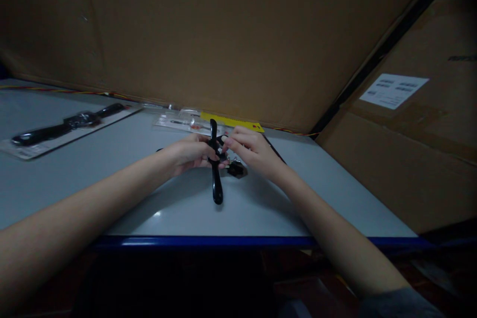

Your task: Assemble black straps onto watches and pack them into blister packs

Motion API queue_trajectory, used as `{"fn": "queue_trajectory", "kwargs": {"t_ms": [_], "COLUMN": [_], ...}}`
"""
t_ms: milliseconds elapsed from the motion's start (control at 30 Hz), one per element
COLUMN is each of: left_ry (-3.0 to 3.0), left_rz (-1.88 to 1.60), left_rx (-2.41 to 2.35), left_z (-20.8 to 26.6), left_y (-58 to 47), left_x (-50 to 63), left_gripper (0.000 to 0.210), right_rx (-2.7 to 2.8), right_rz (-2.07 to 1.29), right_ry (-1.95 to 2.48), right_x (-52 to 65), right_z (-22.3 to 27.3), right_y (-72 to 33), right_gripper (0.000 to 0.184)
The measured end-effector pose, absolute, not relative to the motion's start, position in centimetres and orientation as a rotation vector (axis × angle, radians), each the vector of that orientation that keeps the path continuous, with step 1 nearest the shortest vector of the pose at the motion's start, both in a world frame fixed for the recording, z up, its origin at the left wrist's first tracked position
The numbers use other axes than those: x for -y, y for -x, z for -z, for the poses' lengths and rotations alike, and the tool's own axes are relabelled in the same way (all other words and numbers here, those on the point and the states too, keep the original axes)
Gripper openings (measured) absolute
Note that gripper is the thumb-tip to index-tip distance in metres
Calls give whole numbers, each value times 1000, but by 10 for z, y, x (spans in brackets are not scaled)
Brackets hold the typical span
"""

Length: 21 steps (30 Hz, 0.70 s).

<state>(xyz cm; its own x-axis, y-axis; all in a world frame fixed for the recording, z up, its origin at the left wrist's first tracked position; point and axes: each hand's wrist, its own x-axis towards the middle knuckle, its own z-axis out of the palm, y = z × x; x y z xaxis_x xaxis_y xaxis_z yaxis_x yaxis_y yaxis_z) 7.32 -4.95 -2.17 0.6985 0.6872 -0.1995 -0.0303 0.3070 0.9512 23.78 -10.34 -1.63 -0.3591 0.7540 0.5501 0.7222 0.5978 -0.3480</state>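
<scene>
My left hand [192, 154] is closed around the middle of a black spokeshave [217, 186], its thumb lying across the body. The tool is held up over the table with its two handles pointing away from and toward me. Close against the right side of that middle, my right hand [251, 146] has its thumb and fingers drawn together. Whatever lies between those fingertips is too small and dark to make out. Just below them is a small dark part [236, 169] with a bright metal bit; whether it rests on the table cannot be told.
Another black spokeshave [82, 121] lies packed on a card at the left. Clear plastic packaging [175, 121] and a yellow strip [233, 121] lie at the back. Cardboard walls [223, 35] stand behind and at the right. A blue edge [208, 242] borders the table [261, 218] in front.
</scene>
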Motion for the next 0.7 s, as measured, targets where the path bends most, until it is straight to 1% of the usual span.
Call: {"fn": "queue_trajectory", "kwargs": {"t_ms": [100,200,400,500,700], "left_ry": [-1170,-1169,-1175,-1182,-1186], "left_rz": [-520,-512,-527,-536,-541], "left_rx": [-682,-689,-652,-663,-677], "left_z": [20,20,22,21,19], "left_y": [-74,-74,-73,-73,-74], "left_x": [50,50,49,50,51], "left_gripper": [27,29,29,30,34], "right_rx": [2117,2125,2161,2200,2161], "right_rz": [-135,-143,14,83,81], "right_ry": [1141,1149,1241,1262,1311], "right_x": [103,101,102,104,107], "right_z": [18,19,17,15,14], "right_y": [-237,-238,-240,-237,-234], "right_gripper": [36,37,37,34,26]}}
